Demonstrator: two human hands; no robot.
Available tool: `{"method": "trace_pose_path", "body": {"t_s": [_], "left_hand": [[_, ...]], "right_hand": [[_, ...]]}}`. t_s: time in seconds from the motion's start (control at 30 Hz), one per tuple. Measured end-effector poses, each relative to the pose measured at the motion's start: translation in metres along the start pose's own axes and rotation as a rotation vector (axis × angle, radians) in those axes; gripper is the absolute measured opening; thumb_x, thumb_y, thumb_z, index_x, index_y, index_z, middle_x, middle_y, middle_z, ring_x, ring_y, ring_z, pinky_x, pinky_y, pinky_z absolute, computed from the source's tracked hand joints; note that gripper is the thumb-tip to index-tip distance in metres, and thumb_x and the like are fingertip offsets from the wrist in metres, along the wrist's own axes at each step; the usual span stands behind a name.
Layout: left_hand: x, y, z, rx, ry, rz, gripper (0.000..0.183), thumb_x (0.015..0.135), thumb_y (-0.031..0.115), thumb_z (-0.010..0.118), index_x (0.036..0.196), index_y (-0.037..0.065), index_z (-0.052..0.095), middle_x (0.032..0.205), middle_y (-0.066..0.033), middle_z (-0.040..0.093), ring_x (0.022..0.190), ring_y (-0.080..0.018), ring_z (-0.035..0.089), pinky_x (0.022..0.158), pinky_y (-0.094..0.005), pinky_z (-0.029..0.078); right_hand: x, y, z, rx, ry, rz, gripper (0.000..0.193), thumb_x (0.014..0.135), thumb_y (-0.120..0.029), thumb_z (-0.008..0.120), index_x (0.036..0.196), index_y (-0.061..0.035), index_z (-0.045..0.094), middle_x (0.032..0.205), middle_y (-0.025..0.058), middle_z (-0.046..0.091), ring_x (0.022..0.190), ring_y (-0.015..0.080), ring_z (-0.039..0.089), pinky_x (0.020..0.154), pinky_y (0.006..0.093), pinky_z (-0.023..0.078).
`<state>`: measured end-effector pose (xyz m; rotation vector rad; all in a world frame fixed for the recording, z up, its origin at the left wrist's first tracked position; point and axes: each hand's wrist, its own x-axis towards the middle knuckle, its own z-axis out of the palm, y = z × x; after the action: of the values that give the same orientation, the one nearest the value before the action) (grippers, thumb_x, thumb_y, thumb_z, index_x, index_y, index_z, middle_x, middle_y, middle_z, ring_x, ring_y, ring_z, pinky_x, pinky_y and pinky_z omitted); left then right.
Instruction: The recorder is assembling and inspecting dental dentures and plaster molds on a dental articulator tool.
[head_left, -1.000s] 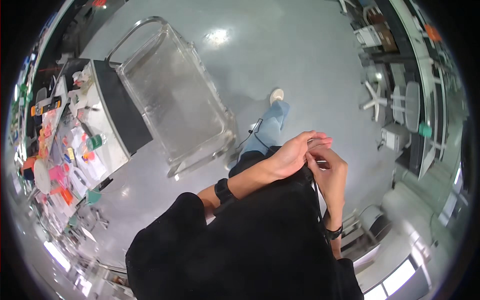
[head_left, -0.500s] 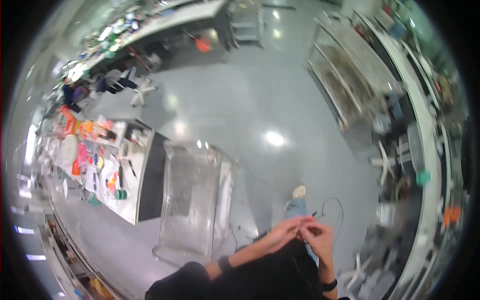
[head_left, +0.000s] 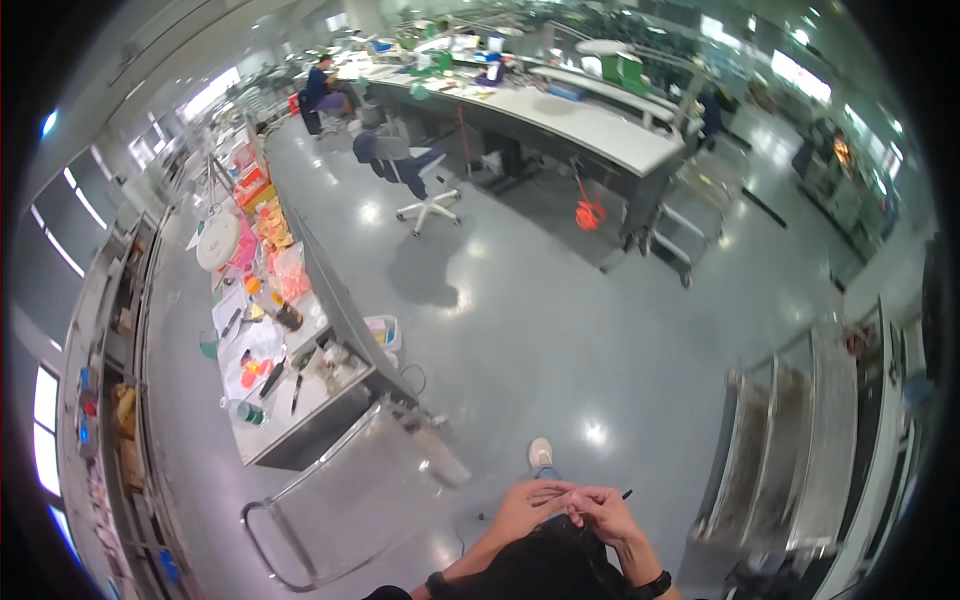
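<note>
Both hands meet in front of my dark clothing, low in the picture. My left hand has its fingers pressed together and reaching across to the right fingertips. My right hand is closed in a pinch against them. Whatever may lie between the fingers is too small or hidden to name. Just past the right hand pokes a short, thin black thing; whether it is held or lies on the floor behind, I cannot tell. One light shoe shows beyond the hands.
A metal cart with a tubular handle stands at left, against a cluttered white workbench. A metal shelf rack is at right. Farther off are an office chair, a long bench, another cart and a seated person.
My view has swung right to left and lifted, so the far bench and seated person show more fully. My hands remain together, fingertips touching.
</note>
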<state>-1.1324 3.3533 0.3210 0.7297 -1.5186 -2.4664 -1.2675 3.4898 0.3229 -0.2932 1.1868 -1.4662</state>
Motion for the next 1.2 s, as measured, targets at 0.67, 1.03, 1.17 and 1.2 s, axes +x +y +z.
{"method": "trace_pose_path", "body": {"t_s": [0.67, 1.03, 1.17, 1.2], "left_hand": [[0.622, 0.327, -0.211, 0.48, -0.063, 0.113, 0.049, 0.081, 0.018, 0.079, 0.123, 0.001, 0.059, 0.121, -0.0098, 0.064, 0.113, -0.0209, 0.06, 0.099, -0.0349, 0.046], [0.849, 0.487, -0.424, -0.256, 0.577, 0.05, 0.037, 0.1, 0.028, 0.054, 0.122, -0.001, 0.057, 0.117, -0.0132, 0.066, 0.107, -0.0217, 0.064, 0.091, -0.0321, 0.05], [0.946, 0.519, -0.516, -0.45, 0.645, 0.019, 0.036, 0.098, 0.028, 0.057, 0.122, 0.001, 0.056, 0.117, -0.0149, 0.065, 0.107, -0.0247, 0.064, 0.089, -0.0342, 0.049], [0.969, 0.531, -0.541, -0.443, 0.656, 0.018, 0.036, 0.098, 0.028, 0.057, 0.122, 0.001, 0.056, 0.117, -0.0149, 0.065, 0.107, -0.0247, 0.064, 0.089, -0.0342, 0.049]], "right_hand": [[0.621, -0.386, -0.126, 0.024, -0.215, 0.177, 0.015, 0.088, -0.01, 0.071, 0.093, 0.0041, 0.07, 0.083, 0.0113, 0.07, 0.07, 0.017, 0.068, 0.064, 0.0264, 0.056], [1.061, -0.616, -0.088, -0.027, -0.269, 0.186, 0.016, 0.094, -0.015, 0.065, 0.1, -0.0001, 0.068, 0.09, 0.0064, 0.07, 0.079, 0.0129, 0.069, 0.068, 0.0238, 0.058], [1.236, -0.667, -0.072, -0.029, -0.17, 0.11, 0.014, 0.095, -0.015, 0.063, 0.102, -0.0028, 0.067, 0.089, 0.0034, 0.069, 0.079, 0.0107, 0.068, 0.066, 0.0215, 0.059], [1.275, -0.678, -0.066, -0.031, -0.158, 0.078, 0.015, 0.095, -0.015, 0.062, 0.103, -0.0029, 0.066, 0.089, 0.0029, 0.069, 0.079, 0.01, 0.068, 0.066, 0.0212, 0.058]]}}
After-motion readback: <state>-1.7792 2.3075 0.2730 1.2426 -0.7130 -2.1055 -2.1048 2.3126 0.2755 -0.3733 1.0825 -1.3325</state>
